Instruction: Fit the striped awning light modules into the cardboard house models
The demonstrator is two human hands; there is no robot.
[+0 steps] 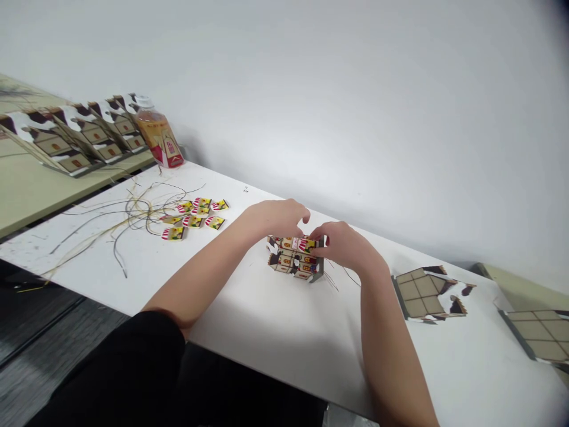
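Hands (284,218) (345,244) at house (284,264) — tabletop (271,332) nearer, then edge (267,373)

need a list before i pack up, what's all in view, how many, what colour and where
toy house: one, beige and brown, centre, under the hands
striped-awning cutout: one, red, white, yellow, against it
loose awning cutouts: about eight, same colours, left of centre
wires: many, black and yellowish, left; few near centre
standing houses: about four, beige, brown, white, far left
bottle: one, amber, beside them
grey-based house pieces: two, beige, right
table: one, white
beige surfaces: two, left and right
wall: white, behind
floor: grey, lower left
left hand, right hand: bare, centre
forearms: two, bare
sleeve: black, lower left
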